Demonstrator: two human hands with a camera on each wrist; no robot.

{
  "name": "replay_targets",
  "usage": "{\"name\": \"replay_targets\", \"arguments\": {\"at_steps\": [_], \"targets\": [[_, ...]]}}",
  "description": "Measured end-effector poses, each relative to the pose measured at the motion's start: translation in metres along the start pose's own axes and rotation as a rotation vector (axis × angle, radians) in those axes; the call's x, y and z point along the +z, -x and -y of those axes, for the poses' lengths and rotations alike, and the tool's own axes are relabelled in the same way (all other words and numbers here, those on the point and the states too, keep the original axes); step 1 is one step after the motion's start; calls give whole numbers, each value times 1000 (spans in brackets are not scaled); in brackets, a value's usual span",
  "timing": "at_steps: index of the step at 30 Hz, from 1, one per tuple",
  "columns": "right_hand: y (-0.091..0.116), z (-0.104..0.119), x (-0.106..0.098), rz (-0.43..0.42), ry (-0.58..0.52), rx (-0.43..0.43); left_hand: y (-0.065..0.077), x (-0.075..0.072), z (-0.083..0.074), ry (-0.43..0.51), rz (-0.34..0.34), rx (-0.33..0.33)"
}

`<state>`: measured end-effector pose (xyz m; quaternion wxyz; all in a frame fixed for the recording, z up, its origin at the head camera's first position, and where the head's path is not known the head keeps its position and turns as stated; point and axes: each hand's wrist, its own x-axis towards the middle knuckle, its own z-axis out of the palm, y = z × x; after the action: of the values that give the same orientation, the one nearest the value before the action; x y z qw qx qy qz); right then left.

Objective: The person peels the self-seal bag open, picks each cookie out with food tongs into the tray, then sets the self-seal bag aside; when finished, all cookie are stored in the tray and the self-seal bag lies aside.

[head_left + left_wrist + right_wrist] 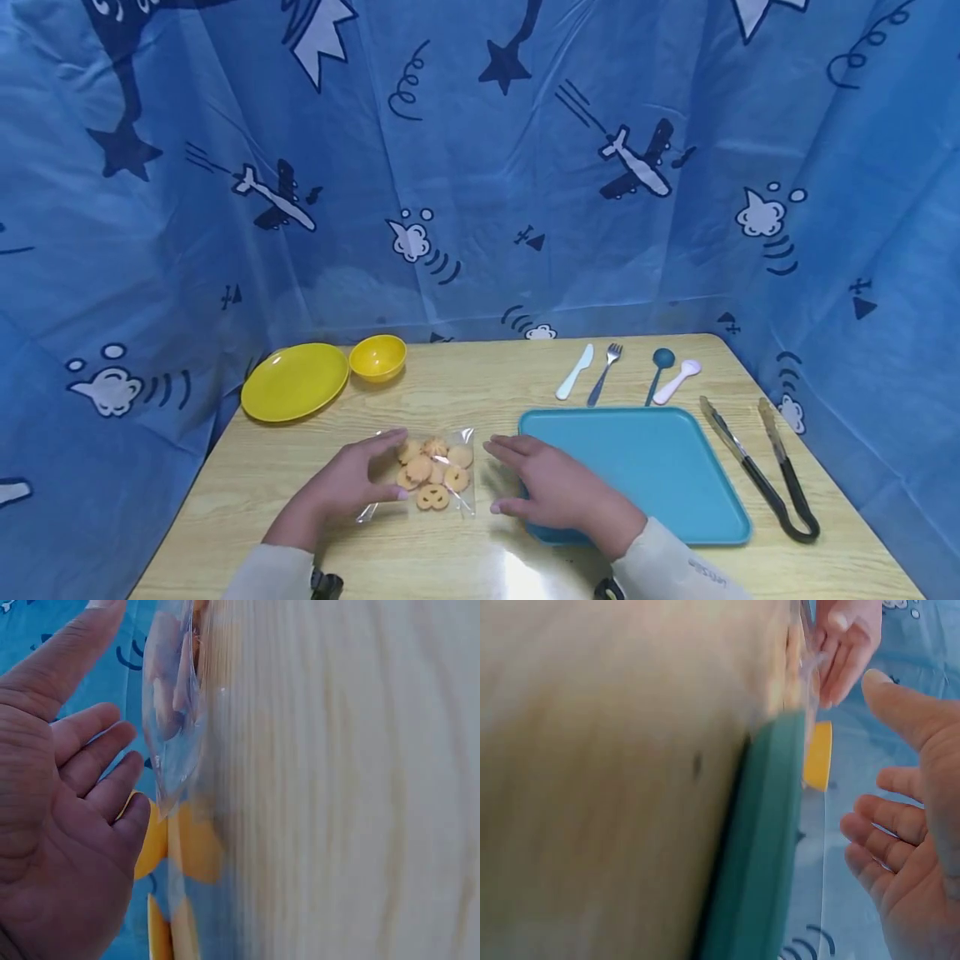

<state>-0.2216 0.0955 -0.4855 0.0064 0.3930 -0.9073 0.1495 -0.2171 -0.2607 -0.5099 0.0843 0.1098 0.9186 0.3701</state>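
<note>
A clear bag (463,498) of cookies (432,497) lies flat on the table, left of the blue tray (637,475). My left hand (347,481) hovers over the bag's left edge, thumb apart from the fingers. In the left wrist view, the left palm (67,802) faces the bag (171,697) and grips nothing. My right hand (553,485) is held over the tray's left side, fingers extended toward the bag, a gap between them. The right wrist view has the right hand (911,840) with relaxed fingers, nothing in it, beside the tray's edge (761,847).
At the back left are a yellow plate (296,382) and a yellow bowl (378,358). Behind the tray lie a white knife (575,372), a fork (604,375), a dark blue spoon (662,362) and a pink spoon (678,382). Black-handled tongs (765,483) lie at the right.
</note>
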Motion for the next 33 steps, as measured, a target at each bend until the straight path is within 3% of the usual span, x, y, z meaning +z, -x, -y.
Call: {"name": "replay_targets", "arguments": {"at_steps": [12,21,33], "targets": [[-16,23,21,-7,20,-34,-9,3,17,60,39,-44],[-26,34,29,-54,31,-74,-11,5,23,11,54,-49],[-36,39,43,-140,151,-96,-11,8,19,-59,84,-61]]}}
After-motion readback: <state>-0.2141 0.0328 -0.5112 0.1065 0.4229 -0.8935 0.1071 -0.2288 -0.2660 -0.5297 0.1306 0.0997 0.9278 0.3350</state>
